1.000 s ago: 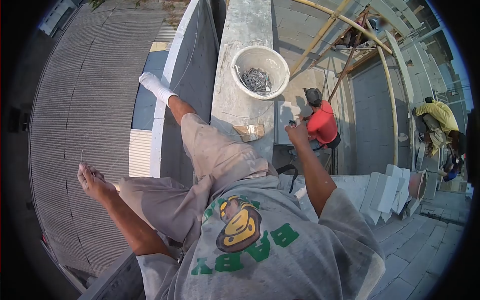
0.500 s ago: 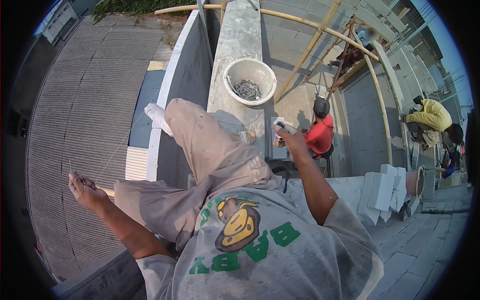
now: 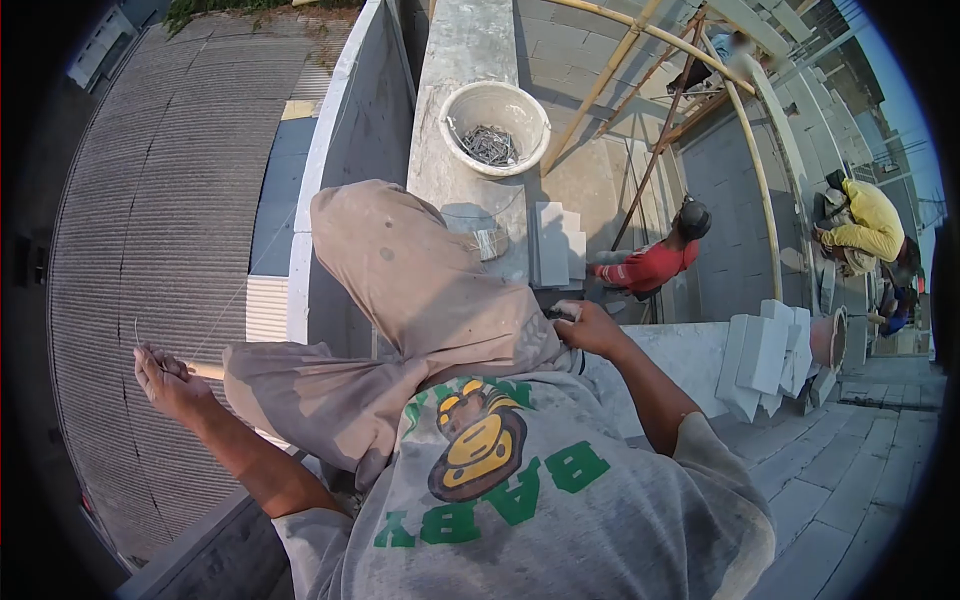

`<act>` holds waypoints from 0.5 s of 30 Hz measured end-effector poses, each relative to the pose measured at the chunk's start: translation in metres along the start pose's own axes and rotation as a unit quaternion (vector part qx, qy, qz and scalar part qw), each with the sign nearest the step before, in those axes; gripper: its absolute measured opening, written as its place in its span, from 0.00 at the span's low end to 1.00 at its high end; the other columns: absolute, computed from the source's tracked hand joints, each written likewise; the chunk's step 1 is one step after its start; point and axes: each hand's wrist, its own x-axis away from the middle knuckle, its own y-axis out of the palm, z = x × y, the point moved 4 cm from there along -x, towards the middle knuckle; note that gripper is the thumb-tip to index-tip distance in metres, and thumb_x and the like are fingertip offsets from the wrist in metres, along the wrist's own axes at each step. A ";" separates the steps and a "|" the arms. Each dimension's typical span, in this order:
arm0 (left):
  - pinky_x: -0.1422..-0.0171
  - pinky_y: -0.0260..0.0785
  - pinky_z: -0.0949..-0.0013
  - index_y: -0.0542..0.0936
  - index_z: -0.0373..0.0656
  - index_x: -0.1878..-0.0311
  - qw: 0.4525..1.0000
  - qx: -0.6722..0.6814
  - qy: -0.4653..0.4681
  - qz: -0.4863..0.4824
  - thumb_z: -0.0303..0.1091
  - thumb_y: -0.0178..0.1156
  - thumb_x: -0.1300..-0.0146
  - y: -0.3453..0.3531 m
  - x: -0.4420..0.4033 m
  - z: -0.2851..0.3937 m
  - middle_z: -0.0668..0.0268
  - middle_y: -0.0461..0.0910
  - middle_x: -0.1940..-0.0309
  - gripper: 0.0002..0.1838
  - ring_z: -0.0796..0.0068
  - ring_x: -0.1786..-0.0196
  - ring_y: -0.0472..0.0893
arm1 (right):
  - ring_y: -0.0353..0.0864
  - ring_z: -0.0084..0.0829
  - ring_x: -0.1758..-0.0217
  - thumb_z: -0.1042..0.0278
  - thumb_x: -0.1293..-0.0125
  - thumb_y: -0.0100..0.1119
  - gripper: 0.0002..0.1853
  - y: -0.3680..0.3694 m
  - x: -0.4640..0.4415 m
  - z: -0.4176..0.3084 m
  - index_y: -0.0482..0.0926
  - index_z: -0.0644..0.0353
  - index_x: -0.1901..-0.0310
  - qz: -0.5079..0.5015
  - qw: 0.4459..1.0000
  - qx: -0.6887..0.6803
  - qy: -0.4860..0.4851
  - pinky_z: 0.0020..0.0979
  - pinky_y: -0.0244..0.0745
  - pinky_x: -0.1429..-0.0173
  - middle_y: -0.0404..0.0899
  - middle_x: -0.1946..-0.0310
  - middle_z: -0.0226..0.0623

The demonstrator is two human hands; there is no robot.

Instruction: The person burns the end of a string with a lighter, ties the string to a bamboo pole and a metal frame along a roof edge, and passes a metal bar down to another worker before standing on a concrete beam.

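My left hand (image 3: pixel 172 385) is held out at the left over the corrugated roof, fingers curled round a thin curved piece of wire (image 3: pixel 137 330) that sticks up past the fingertips. A fine string (image 3: pixel 240 288) slants from near that hand toward the wall top. My right hand (image 3: pixel 592 328) is low at my right hip, its fingers bent against a small dark object (image 3: pixel 562 314) beside my thigh. What lies inside that grip is hidden. Ahead of my knees, a white bucket (image 3: pixel 462 150) of metal pieces, perhaps nails, stands on the wall ledge (image 3: pixel 468 50).
Pale blocks (image 3: pixel 550 245) are stacked beyond my right knee, and more blocks (image 3: pixel 757 365) lie at the right. Bamboo poles (image 3: pixel 610 88) cross ahead. A person in red (image 3: pixel 655 265) works below; another in yellow (image 3: pixel 865 222) bends at far right. The corrugated roof (image 3: pixel 150 250) drops off left.
My right hand has come down and back to my hip; the small coloured pack seen at it before is out of sight. My left hand has barely moved. The person in red has leaned and turned.
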 end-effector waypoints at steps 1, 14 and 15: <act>0.82 0.47 0.83 0.74 0.37 0.57 1.000 -0.002 -0.008 0.001 0.37 0.58 0.34 -0.001 -0.002 0.000 0.74 0.65 0.78 0.12 0.90 0.82 0.57 | 0.80 0.35 0.65 0.61 0.43 0.59 0.14 0.000 0.009 0.001 0.79 0.61 0.60 -0.023 0.998 0.046 -0.026 0.32 0.72 0.58 0.81 0.67 0.41; 0.80 0.49 0.83 0.74 0.38 0.58 0.999 -0.032 0.001 0.001 0.37 0.57 0.33 0.008 0.018 0.012 0.75 0.65 0.79 0.11 0.90 0.81 0.58 | 0.80 0.42 0.61 0.63 0.41 0.58 0.15 0.043 -0.035 -0.048 0.81 0.59 0.54 0.016 0.968 0.020 -0.248 0.33 0.74 0.53 0.81 0.59 0.46; 0.80 0.49 0.83 0.74 0.38 0.58 0.999 -0.040 0.001 0.014 0.37 0.57 0.33 0.005 0.021 0.015 0.75 0.65 0.79 0.11 0.90 0.81 0.58 | 0.80 0.42 0.62 0.63 0.40 0.59 0.15 0.038 -0.033 -0.051 0.81 0.60 0.54 0.003 0.982 -0.003 -0.191 0.32 0.74 0.54 0.82 0.60 0.46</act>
